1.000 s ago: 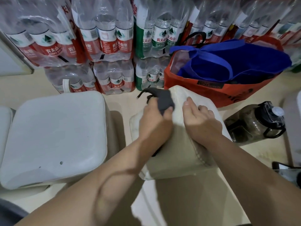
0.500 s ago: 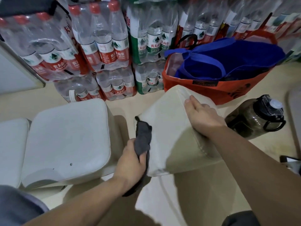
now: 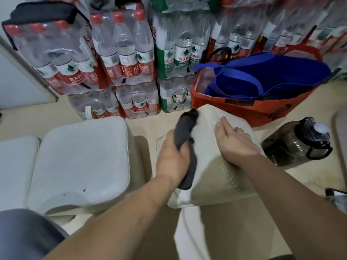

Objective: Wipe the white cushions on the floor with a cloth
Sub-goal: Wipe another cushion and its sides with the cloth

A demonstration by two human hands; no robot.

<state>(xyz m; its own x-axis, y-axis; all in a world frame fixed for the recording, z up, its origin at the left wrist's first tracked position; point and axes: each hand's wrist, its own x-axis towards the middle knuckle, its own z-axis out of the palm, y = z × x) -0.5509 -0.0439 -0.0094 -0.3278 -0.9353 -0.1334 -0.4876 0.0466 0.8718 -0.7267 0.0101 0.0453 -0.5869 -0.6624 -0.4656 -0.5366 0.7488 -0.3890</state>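
Wiping: the dark grey cloth [image 3: 185, 128] lies on the near face of the tilted cushion [image 3: 210, 166], its upper end at the far top corner and its loose tail trailing below the fist. This looks like a stroke along the left side of that face.
Tilted cushion: propped on 1 edge on the floor [image 3: 142, 126], between the flat cushion and the jug. It is probably raised so that faces hidden when it lies down can be reached.
Left hand [image 3: 172, 160]: its fingers are curled round the bunched cloth and press it to the cover. Bunching likely gives a firmer pad.
Right hand [image 3: 234, 141]: laid on the cushion's upper right part with fingers nearly straight, gripping nothing. It seems to brace the cushion against the wiping push.
Flat cushion [image 3: 80, 158]: lies flat just left, a strip of floor between them, with 2 small dark specks near its front. Another cushion [image 3: 15, 166] touches its left side.
Jug [image 3: 294, 143]: dark, on its side, just right of the tilted cushion.
Orange bag [image 3: 244, 111]: directly behind the cushion, with a blue bag [image 3: 281, 76] inside.
Bottle packs [image 3: 122, 59]: stacked along the back.
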